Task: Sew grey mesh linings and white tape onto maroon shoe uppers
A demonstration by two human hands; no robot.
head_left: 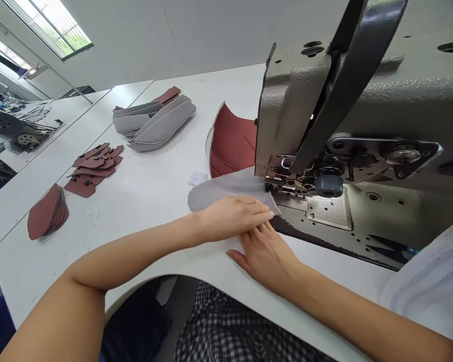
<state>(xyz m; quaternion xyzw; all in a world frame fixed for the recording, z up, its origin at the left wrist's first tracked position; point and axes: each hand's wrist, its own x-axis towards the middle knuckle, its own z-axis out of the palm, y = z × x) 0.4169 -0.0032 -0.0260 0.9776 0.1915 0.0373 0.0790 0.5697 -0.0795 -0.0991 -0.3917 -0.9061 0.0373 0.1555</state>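
A grey mesh fabric piece (226, 188) lies flat on the white table (154, 201), its right end under the presser foot (274, 187) of a grey sewing machine (362, 125). My left hand (232, 216) presses flat on the mesh, fingers together and pointing right toward the needle. My right hand (266, 254) lies just below it, fingers tucked under the left hand at the fabric's near edge. A dark red curved piece (232, 143) sits behind the mesh, running under the machine.
A stack of grey padded pieces (154, 123) lies at the table's back. Small dark red cut pieces (92, 168) and a pile of rounded red pieces (47, 213) lie to the left. A small white label (197, 178) rests near the mesh.
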